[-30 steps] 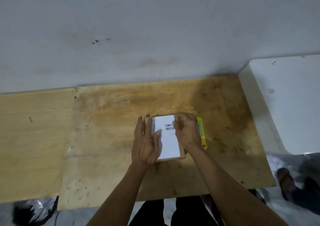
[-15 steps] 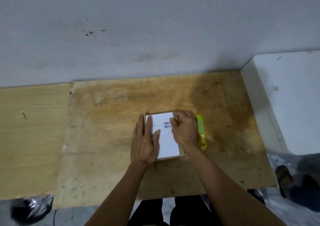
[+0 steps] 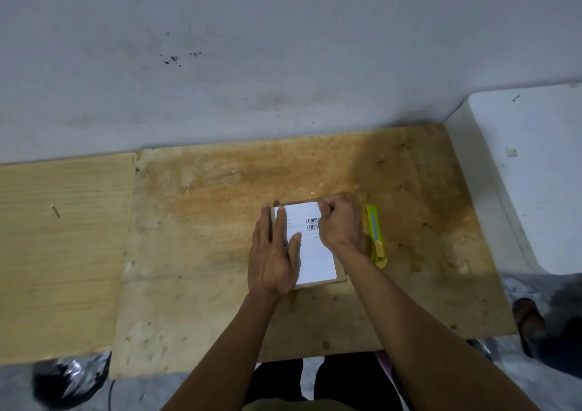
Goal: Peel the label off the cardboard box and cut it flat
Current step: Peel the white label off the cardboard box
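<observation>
A small flat cardboard box (image 3: 340,276) lies on the plywood table (image 3: 220,221), its top almost covered by a white label (image 3: 318,259) with barcodes. My left hand (image 3: 273,253) lies flat on the box's left side, fingers spread, pressing it down. My right hand (image 3: 340,221) is curled at the label's far right corner, fingertips pinched there; whether the corner is lifted is hidden by the fingers. A yellow-green utility knife (image 3: 376,236) lies on the table just right of the box, touched by neither hand.
A grey wall (image 3: 283,64) rises right behind the table. A lighter wooden board (image 3: 63,247) adjoins on the left, a white block (image 3: 529,174) on the right. Someone's foot in a sandal (image 3: 529,322) stands at the lower right. A dark bag (image 3: 63,382) lies at lower left.
My right hand has shifted from the barcode area up to the label's far right corner. The left hand stays pressed on the box. The camera view has drifted slightly.
</observation>
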A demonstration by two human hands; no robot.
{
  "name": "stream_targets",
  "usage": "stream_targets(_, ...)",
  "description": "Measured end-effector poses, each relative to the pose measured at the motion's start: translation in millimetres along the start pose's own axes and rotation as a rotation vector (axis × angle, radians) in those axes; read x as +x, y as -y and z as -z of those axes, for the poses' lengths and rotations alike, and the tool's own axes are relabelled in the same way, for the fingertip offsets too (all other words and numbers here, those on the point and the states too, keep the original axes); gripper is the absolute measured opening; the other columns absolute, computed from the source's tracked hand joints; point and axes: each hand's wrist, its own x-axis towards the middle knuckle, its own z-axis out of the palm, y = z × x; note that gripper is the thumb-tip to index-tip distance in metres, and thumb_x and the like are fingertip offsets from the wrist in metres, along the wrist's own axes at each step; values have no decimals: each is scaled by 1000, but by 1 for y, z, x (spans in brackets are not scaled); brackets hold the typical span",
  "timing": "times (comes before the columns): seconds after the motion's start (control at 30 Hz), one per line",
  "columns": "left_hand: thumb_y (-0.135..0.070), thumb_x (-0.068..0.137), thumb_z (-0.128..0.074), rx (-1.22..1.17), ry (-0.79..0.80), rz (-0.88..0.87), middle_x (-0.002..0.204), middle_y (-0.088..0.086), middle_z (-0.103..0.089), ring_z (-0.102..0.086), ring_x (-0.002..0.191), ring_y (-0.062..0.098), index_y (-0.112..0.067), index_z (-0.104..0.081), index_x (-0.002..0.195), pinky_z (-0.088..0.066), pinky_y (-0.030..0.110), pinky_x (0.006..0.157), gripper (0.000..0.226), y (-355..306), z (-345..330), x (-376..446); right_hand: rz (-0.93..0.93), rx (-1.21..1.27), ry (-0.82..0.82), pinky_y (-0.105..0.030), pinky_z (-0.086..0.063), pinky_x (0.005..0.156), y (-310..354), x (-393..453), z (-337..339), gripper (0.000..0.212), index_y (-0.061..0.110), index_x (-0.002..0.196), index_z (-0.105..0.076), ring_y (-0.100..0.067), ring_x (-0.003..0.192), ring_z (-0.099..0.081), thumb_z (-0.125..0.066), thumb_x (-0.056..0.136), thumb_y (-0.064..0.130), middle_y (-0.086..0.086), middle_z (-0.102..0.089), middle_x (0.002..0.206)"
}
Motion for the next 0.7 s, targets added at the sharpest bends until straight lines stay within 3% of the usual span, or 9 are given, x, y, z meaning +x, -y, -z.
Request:
stream_targets(0.1,-45,104,-33,18,-3,12,168,9,-7,-13,154,29,-18,-18,160,-31,51,117,63,-1,-1,0,23,-47,22,-42,-52,75,0,-3,2,13,19,85,-55,-22,93,-55,-51,97,18,-2,-55,107)
stream_targets(0.33,-41,104,-39,60,-49,-18,167,12,-16,-18,153,30,-14,-25,158,-34,52,115,62,-5,-1,-1,240,-128,-24,-30,-41,78,-10,-13,3,10,14,89,-49,-22,105,-50,-50,94,6,-5,-51,118)
stream_targets(0.47,-42,104,-38,67,-64,-15,167,11,-15,-20,153,31,-14,-26,158,-34,52,115,62,-6,-2,-1,317,-187,-93,-38,-47,83,-15,-16,-3,4,11,92,-54,-27,112,-48,-55,92,7,-8,-50,123)
stream_targets(0.7,-39,103,-43,66,-113,-37,165,14,-20,-25,151,31,-9,-32,155,-36,51,115,61,-7,-4,0,365,-305,-163,-39,-42,83,-15,-27,-10,5,15,91,-55,-25,104,-41,-57,88,14,-6,-54,111)
